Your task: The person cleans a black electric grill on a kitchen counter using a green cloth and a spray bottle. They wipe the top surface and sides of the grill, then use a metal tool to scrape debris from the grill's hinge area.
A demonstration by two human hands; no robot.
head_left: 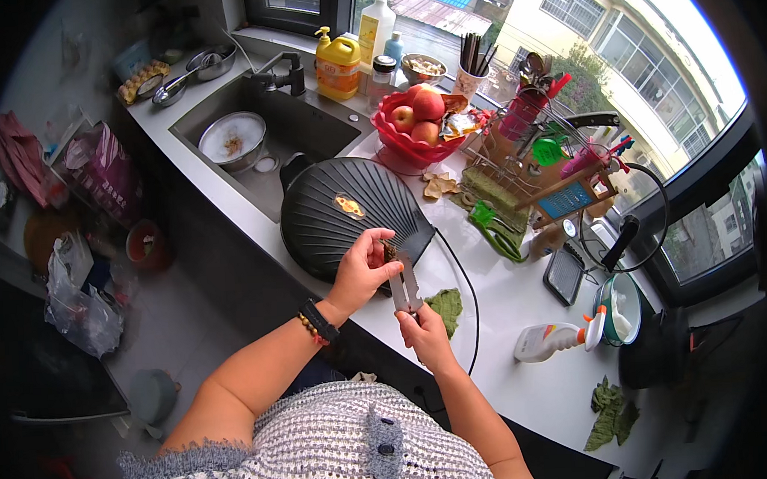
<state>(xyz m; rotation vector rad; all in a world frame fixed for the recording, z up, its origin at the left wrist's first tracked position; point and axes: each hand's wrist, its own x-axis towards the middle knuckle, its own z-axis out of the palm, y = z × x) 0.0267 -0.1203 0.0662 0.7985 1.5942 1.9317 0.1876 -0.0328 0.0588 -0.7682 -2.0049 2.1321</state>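
Observation:
My right hand [424, 337] is closed around the handle end of a serrated metal kitchen tool [405, 287], whose type I cannot tell. Its flat blade points away from me. At the blade's far end, the fingers of my left hand [361, 269] pinch a small brown, rough-textured thing [390, 251] against or beside the metal. Both hands are above the worktop's front edge. Just beyond them lies a closed black electric griddle [350, 209] with a ribbed lid. A green cloth [446, 310] rests right of my right hand.
The sink [314, 130] holds a metal bowl [232, 142] of foamy water. Behind the griddle stands a red fruit bowl [411, 142]. A black cable [470, 280] curves across the white worktop [493, 389]. To the right are a spray bottle [548, 343], a wire rack [496, 164] and a knife [591, 120].

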